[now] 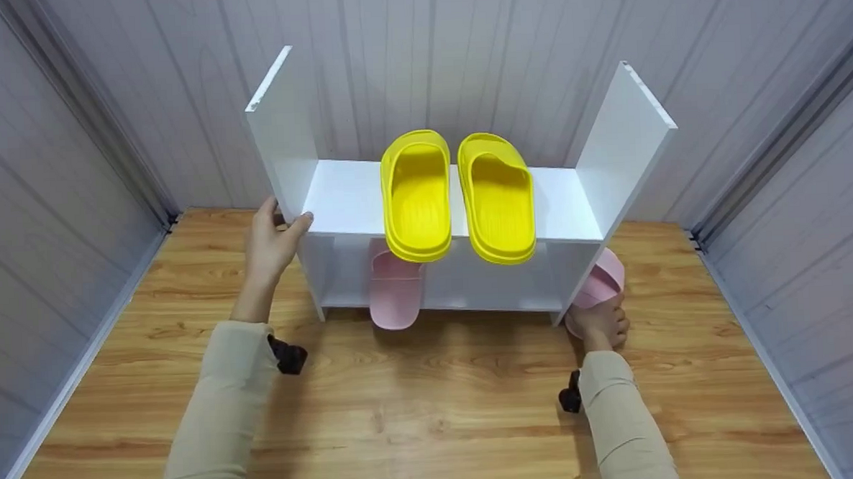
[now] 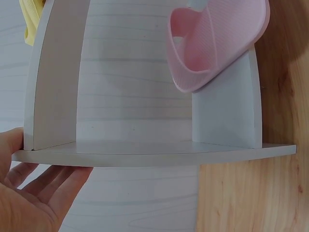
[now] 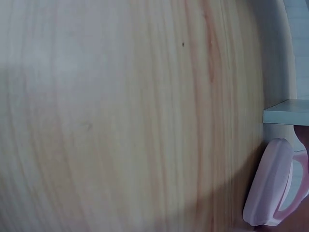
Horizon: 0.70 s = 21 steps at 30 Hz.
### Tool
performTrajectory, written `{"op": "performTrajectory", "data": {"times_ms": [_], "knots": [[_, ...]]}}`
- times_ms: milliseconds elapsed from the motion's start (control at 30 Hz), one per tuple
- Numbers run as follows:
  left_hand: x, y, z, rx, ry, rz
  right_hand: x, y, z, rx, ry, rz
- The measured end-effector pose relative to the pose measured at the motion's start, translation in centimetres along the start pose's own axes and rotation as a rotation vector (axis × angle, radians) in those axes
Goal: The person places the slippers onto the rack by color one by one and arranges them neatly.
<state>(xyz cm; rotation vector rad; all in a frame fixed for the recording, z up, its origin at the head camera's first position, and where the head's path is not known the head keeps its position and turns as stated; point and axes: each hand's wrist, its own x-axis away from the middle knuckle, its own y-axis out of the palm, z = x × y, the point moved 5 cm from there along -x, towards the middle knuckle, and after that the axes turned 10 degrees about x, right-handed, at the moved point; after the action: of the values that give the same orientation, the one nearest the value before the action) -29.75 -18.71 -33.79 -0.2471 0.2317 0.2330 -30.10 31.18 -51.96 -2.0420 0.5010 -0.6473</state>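
My left hand (image 1: 272,246) grips the left side panel of a white two-tier shoe rack (image 1: 346,207), thumb at the front edge and fingers outside, as the left wrist view also shows. Low beside the rack's right panel, my right hand (image 1: 604,323) holds a pink slipper (image 1: 602,278). That slipper (image 3: 268,183) appears tilted near the floor in the right wrist view, where most of the hand is out of frame. The other pink slipper (image 1: 397,298) lies on the lower shelf, its end jutting past the front edge. Two yellow slippers (image 1: 418,211) sit side by side on the upper shelf.
The rack stands on a wood-look floor (image 1: 405,413) close to a pale panelled back wall (image 1: 462,65). Similar walls rise at left and right. Both side panels reach well above the upper shelf. A black device (image 1: 287,355) is worn at each wrist.
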Motion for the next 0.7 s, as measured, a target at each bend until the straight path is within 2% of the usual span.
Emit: {"op": "performTrajectory", "data": {"times_ms": [367, 700], "knots": [[0.04, 0.12, -0.1, -0.009, -0.001, 0.01, -0.23, 0.31, 0.28, 0.076, -0.001, 0.028], [-0.16, 0.07, -0.16, -0.009, -0.01, 0.015, -0.29, -0.43, 0.53, 0.037, 0.01, 0.036]]}}
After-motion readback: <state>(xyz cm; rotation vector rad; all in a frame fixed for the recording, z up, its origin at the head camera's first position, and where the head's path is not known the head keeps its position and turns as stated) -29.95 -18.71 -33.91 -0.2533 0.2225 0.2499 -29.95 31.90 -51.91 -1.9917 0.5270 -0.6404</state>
